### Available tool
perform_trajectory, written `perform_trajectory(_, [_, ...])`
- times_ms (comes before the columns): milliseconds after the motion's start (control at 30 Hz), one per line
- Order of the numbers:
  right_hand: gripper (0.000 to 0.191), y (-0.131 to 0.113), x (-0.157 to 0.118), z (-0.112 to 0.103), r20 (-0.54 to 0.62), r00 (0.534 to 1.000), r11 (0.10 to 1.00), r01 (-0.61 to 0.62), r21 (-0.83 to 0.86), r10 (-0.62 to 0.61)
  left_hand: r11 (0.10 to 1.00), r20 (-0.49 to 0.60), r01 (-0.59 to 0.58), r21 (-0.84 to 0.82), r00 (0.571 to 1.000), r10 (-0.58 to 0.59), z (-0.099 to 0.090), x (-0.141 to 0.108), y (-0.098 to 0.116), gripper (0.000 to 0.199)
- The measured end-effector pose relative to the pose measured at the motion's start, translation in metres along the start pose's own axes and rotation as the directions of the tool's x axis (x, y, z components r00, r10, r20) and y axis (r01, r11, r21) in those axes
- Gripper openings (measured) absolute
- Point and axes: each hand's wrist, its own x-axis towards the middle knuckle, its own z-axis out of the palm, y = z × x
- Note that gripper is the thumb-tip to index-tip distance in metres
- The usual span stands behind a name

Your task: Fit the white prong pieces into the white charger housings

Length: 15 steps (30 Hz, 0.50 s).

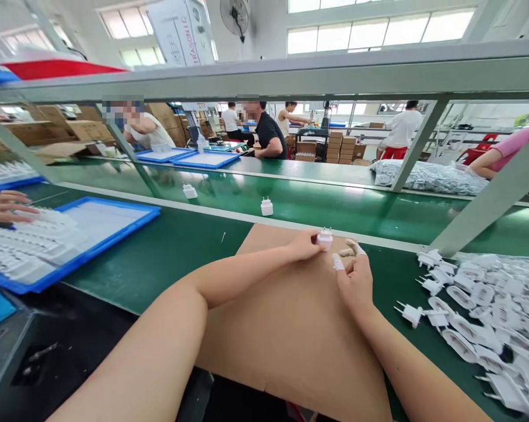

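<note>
Over the far part of a brown cardboard sheet (286,328), my left hand (306,245) grips a white plug adapter (324,239) by its side, its two prongs pointing up. Just to the right is my right hand (355,275), apart from the adapter, with white wraps on some fingertips. Its thumb and fingers are spread, and nothing shows between them. Two similar white plug adapters, a near one (266,206) and a farther one (189,191), stand on the green belt beyond the sheet.
White plug housings (479,310) lie heaped at the right. At the left, another person's hand (4,206) is over white pieces in a blue-rimmed tray (101,249). A metal shelf frame (264,79) spans above the belt. Several people sit beyond.
</note>
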Motion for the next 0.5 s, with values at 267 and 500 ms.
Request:
perform_trajectory(267, [0.047,0.014,0.007,0.006,0.17,0.985,0.999,-0.036,0.022,0.032,0.955,-0.326,0.241,0.174,0.929,-0.175,-0.034,0.085,0.0,0.028])
perform_trajectory(500, [0.047,0.013,0.007,0.007,0.187,0.981,0.992,-0.068,0.105,0.047,0.893,-0.437,0.389,0.227,0.86,-0.264,-0.037,0.081,-0.009,0.047])
